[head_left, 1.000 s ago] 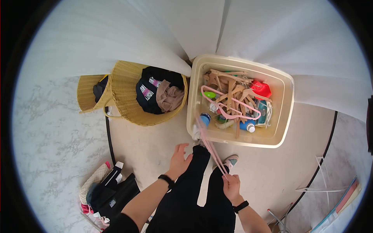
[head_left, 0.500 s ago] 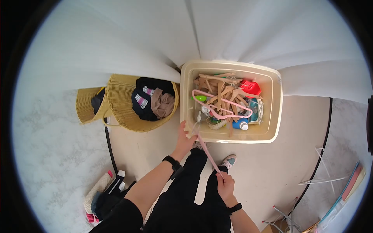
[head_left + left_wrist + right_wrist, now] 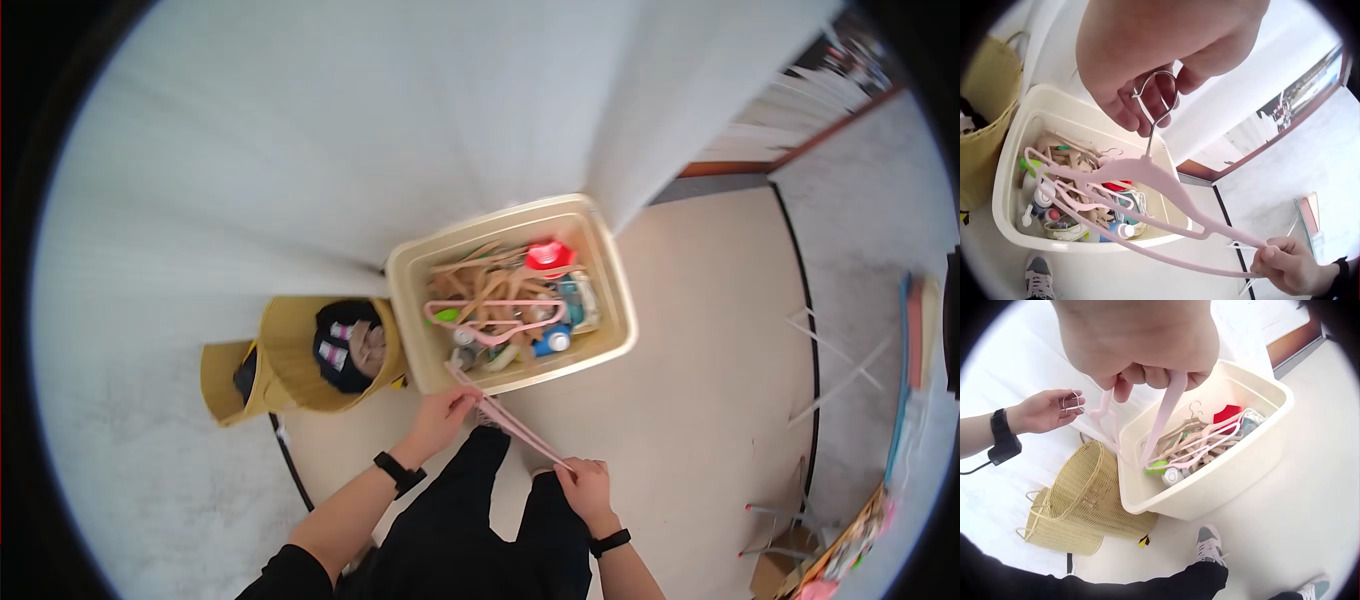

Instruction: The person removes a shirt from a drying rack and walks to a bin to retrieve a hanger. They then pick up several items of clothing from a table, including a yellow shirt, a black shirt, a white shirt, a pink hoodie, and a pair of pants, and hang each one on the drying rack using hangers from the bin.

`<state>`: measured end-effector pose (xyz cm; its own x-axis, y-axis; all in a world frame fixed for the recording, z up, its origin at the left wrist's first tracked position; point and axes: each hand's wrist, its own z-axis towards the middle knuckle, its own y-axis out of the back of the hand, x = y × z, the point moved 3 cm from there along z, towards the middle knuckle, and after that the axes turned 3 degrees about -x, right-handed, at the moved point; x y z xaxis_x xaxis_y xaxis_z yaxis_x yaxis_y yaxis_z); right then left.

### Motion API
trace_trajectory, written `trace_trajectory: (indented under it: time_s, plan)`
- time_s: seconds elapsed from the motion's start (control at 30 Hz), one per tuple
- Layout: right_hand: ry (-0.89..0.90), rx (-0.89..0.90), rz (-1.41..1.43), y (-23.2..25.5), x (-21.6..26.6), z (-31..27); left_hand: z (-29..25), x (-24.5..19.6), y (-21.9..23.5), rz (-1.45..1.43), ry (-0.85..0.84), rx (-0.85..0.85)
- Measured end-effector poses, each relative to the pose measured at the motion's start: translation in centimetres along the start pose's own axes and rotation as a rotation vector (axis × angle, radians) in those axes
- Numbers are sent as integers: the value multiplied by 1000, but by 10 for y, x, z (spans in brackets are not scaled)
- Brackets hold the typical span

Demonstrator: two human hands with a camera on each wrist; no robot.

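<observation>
A pink clothes hanger (image 3: 1147, 172) with a metal hook is held between both hands, in front of the bin. At its hook end is the left hand (image 3: 440, 418), with the wire hook (image 3: 1159, 106) against its bent fingers and the thumb close by. The right hand (image 3: 588, 490) grips the hanger's opposite end, fingers curled round the pink bar. Behind the hanger stands a cream plastic bin (image 3: 620, 345). Inside it lie another pink hanger (image 3: 490, 335), several wooden hangers (image 3: 485, 290), a red item (image 3: 549, 258) and a blue bottle (image 3: 552, 341).
Two wicker baskets stand left of the bin, the nearer basket (image 3: 285, 345) holding dark and brown clothes (image 3: 345, 350). A white curtain (image 3: 400, 140) hangs behind. At right are a white rack (image 3: 840, 365), a folded board (image 3: 912, 340) and a cardboard box (image 3: 780, 565).
The left hand has come to the hanger's hook, while the right hand keeps its grip. The head view has swung right, so the bin and baskets appear lower and farther left.
</observation>
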<state>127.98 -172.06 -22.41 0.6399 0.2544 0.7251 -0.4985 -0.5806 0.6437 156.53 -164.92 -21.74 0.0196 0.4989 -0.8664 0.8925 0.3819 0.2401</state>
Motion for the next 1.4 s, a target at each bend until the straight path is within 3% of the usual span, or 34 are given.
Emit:
trace_trajectory:
  time_s: [0.07, 0.13, 0.2, 0.23, 0.3, 0.4, 0.43, 0.57, 0.6, 0.67, 0.7, 0.77, 0.87, 1.03, 1.1, 1.17, 1.23, 1.37, 1.4]
  plan:
    - [26, -103, -234, 20, -20, -19, -16, -43, -34, 240, -56, 168]
    - [-26, -141, -221, 51, -30, -40, -39, -76, -82, 378, -356, 311]
    - [-85, -143, -169, 83, -34, -66, -71, -124, -132, 312, -474, 492]
    - [-109, -177, -143, 99, -36, -80, -85, -148, -157, 436, -484, 637]
    - [-176, -177, -203, 138, -41, -126, -122, -175, -208, 387, -603, 692]
    - [-131, -423, -96, 199, -67, -188, -160, -205, -287, 310, -582, 819]
    - [-157, -401, -93, 214, -69, -210, -170, -209, -313, 240, -531, 870]
    - [-261, -459, -105, 257, -88, -296, -255, -251, -416, 425, -687, 1089]
    - [-279, -497, -98, 264, -95, -316, -278, -259, -443, 440, -751, 1212]
    - [-459, -709, -2, 267, -111, -361, -314, -259, -489, 482, -816, 1356]
    - [-471, -737, 16, 268, -117, -382, -329, -252, -515, 493, -840, 1450]
    - [-721, -812, 104, 268, -136, -430, -361, -243, -557, 515, -860, 1578]
    - [-804, -1030, 178, 260, -159, -487, -414, -230, -611, 491, -837, 1796]
    - [-905, -1132, 145, 282, -218, -557, -474, -217, -702, 427, -806, 2063]
    - [-916, -1150, 141, 309, -249, -577, -485, -220, -749, 402, -793, 2117]
    - [-1144, -1060, 117, 331, -287, -597, -494, -226, -802, 374, -774, 2162]
    - [-1200, -1085, 84, 362, -316, -616, -504, -242, -851, 342, -988, 2235]
    - [-1277, -1198, 127, 450, -337, -660, -529, -285, -943, 456, -983, 2193]
    - [-1283, -1199, 138, 466, -339, -670, -531, -290, -965, 404, -1064, 2142]
